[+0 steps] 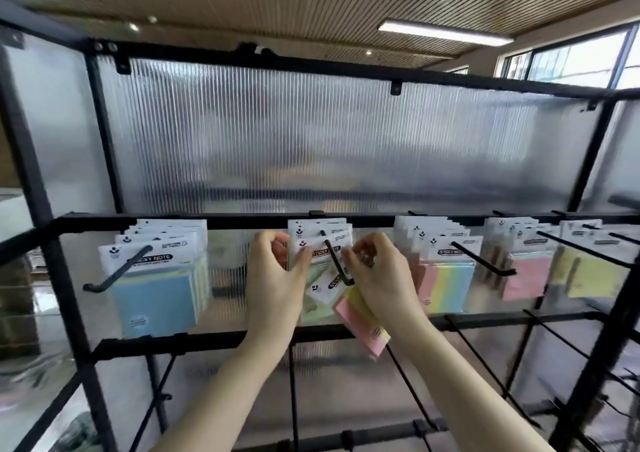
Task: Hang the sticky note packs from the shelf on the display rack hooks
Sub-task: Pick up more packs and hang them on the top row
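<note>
Black metal display rack [242,222] with ribbed translucent panels under a slatted wood ceiling [277,5]; packs read "STICKY NOTE". Left hand [273,278] pinches the hung pale-green sticky note pack [317,271]; right hand [377,278] grips a pink-and-yellow sticky note pack [360,327] at the black hook [337,264].

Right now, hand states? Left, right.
Left hand: pinching the top of a green pack on the hook.
Right hand: holding a tilted pink pack.

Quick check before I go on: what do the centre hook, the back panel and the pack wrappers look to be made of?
Centre hook: looks like metal rod, matte black coat; thin and rigid.
Back panel: probably ribbed translucent plastic; vertical flutes blur what lies behind it.
Tilted pack by the right hand: seemingly clear glossy film over pastel paper, white card header.
</note>
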{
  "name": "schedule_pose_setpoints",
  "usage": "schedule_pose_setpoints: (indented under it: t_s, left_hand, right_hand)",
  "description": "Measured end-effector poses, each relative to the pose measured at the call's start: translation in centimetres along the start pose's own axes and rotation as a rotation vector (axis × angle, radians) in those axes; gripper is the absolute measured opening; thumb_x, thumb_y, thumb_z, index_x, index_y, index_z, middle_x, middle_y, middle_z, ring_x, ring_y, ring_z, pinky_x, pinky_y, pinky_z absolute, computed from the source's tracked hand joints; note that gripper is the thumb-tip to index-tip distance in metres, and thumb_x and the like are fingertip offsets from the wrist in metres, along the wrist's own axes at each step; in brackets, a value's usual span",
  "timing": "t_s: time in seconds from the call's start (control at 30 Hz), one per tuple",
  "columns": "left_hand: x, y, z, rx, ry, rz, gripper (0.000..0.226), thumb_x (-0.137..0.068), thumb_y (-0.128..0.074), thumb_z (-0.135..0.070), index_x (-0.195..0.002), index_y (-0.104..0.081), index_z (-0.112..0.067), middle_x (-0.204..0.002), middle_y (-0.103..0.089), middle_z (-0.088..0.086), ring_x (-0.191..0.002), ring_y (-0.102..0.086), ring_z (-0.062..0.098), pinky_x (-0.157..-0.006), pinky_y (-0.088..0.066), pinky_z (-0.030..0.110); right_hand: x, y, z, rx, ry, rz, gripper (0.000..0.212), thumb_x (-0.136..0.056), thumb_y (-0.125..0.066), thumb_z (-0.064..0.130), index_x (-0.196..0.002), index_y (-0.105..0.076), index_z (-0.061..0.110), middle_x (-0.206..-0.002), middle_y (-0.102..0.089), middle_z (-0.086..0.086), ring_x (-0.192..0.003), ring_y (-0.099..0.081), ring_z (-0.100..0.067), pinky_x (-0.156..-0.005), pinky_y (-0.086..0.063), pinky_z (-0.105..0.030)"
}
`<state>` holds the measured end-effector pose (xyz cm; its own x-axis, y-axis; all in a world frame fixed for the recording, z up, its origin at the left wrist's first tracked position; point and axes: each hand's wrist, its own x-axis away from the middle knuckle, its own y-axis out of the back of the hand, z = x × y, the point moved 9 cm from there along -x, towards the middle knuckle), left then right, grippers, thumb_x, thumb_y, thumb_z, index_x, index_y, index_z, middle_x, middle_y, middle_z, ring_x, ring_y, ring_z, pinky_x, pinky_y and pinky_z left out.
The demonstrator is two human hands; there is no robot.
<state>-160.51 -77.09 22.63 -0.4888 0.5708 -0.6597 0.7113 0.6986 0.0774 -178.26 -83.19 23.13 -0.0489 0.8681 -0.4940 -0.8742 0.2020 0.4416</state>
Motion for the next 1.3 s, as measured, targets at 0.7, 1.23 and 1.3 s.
schedule_pose_setpoints:
  t_s: [0.7,1.23,1.3]
  left_hand:
    - [8.4,-5.8,-4.1,0.615,0.237,0.425,0.065,-0.087,-0.019,-0.056,-0.063,-0.068,-0.021,-0.059,-0.061,0.008,-0.051,-0.054,0.014,-0.045,-0.04,0.021]
    - [12.3,-13.5,-11.2,0.555,0.07,0.641,0.052,-0.076,-0.054,-0.073,-0.084,-0.068,-0.023,-0.072,-0.065,0.005,-0.066,-0.06,0.011,-0.056,-0.048,0.018]
    - [11.8,-13.8,-12.1,0.52,0.023,0.594,0.043,-0.076,-0.058,-0.069,-0.084,-0.068,-0.028,-0.066,-0.061,0.001,-0.061,-0.057,0.005,-0.056,-0.046,0.015]
  right_hand:
    - [8.6,11.9,0.9,-0.355,0.537,-0.456,0.021,-0.092,-0.051,0.02,-0.096,-0.051,0.041,-0.075,-0.053,0.02,-0.053,-0.044,0.003,-0.048,-0.033,-0.009]
    - [7.0,19.1,-4.6,-0.393,0.341,-0.585,0.013,-0.094,-0.049,0.006,-0.097,-0.054,0.018,-0.085,-0.057,0.023,-0.074,-0.053,0.003,-0.068,-0.04,-0.008]
    - [6.5,19.1,-4.5,-0.404,0.326,-0.563,0.018,-0.095,-0.049,0.003,-0.096,-0.054,0.021,-0.085,-0.057,0.024,-0.076,-0.054,0.001,-0.069,-0.04,-0.01]
